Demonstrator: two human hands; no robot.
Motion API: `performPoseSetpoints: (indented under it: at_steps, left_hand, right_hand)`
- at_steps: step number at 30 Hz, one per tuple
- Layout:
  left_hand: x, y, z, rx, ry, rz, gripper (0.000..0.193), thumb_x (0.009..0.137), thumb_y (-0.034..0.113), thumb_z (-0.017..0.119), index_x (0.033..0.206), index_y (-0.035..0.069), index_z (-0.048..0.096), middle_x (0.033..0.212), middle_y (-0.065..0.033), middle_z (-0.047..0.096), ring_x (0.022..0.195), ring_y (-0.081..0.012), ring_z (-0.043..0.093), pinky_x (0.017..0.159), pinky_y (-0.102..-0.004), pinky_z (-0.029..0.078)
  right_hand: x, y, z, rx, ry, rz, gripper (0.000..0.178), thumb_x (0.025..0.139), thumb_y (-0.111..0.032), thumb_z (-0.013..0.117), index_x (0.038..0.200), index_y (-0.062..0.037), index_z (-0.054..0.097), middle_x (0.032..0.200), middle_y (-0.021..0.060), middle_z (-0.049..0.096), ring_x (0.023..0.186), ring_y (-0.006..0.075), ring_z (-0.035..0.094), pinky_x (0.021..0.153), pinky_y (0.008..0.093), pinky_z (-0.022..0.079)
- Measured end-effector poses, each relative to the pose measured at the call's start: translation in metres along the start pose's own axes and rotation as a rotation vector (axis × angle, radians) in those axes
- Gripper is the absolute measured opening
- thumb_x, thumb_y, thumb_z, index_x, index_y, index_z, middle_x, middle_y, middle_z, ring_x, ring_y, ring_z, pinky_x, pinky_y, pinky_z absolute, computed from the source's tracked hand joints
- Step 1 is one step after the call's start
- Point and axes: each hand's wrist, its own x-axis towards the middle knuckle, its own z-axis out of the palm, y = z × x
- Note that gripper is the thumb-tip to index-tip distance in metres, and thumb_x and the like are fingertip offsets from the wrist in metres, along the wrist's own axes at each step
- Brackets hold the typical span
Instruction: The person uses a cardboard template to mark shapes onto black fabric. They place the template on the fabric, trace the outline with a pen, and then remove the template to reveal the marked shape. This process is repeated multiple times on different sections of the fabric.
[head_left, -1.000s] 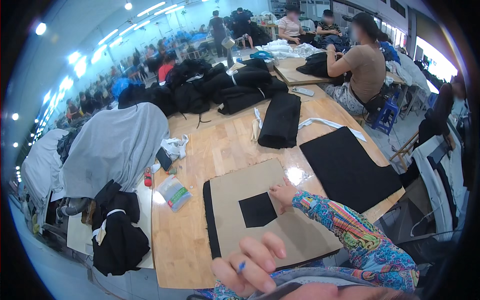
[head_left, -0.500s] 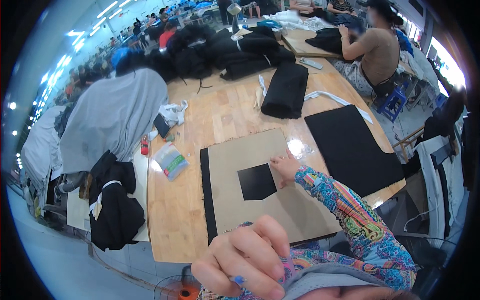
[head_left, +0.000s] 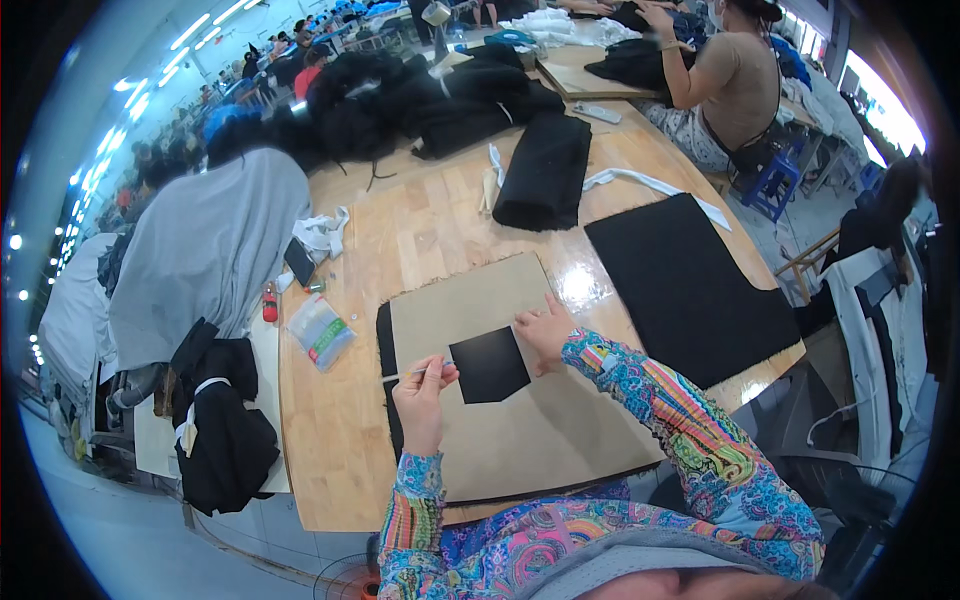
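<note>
A tan card pattern (head_left: 470, 460) lies over black cloth (head_left: 389, 385), which shows along its left edge. On the card is a black five-sided pocket shape (head_left: 491, 366); I cannot tell whether it is a cut-out or a laid piece. My left hand (head_left: 420, 400) is raised beside the shape's left side, fingers pinched round a thin pale pen-like stick (head_left: 391, 378). My right hand (head_left: 546, 332) rests on the card at the shape's right edge, fingers spread.
Right of the card lies another black cloth panel (head_left: 690, 290); beyond is a rolled black bundle (head_left: 543, 172). A plastic packet (head_left: 321, 330), a phone (head_left: 299, 262) and a red object (head_left: 270, 301) lie left. A co-worker (head_left: 738, 85) sits at the far right.
My left hand has moved from close before the camera down to the card's left part, with the stick now visible in it. My right hand stays on the card; the view has shifted slightly.
</note>
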Motion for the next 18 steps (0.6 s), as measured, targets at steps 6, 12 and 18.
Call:
performPoseSetpoints:
  at_steps: [6,12,18]
  left_hand:
    - [0.024,-0.051,-0.027,0.165,0.040,-0.121,0.021,0.087,0.004,0.060,0.101,-0.012,0.058,0.095,-0.0162,0.063,0.086,-0.0204,0.065,0.079,-0.0302,0.055]
    - [0.042,-0.074,-0.028,0.607,0.087,-0.001,0.022,0.086,0.013,0.062,0.100,-0.004,0.066,0.082,-0.0106,0.069,0.073,-0.0124,0.064,0.065,-0.0259,0.050]
    - [0.053,-0.071,-0.015,0.813,0.143,0.066,0.022,0.084,0.020,0.062,0.094,0.002,0.069,0.079,-0.0140,0.070,0.071,-0.0191,0.067,0.065,-0.0295,0.050]
  right_hand:
    - [0.001,0.002,-0.004,-0.059,-0.111,0.045,0.101,0.050,-0.048,0.085,0.133,-0.0069,0.043,0.135,0.0075,0.043,0.128,0.0244,0.040,0.111,0.0559,0.016]
    - [0.001,-0.001,-0.004,-0.003,-0.073,0.022,0.101,0.049,-0.045,0.086,0.132,-0.0044,0.045,0.133,0.0084,0.044,0.128,0.0253,0.040,0.112,0.0564,0.012]
    - [0.002,0.003,0.007,0.027,0.032,-0.003,0.094,0.049,-0.042,0.087,0.126,-0.0026,0.050,0.125,0.0073,0.049,0.123,0.0262,0.046,0.111,0.0581,0.012]
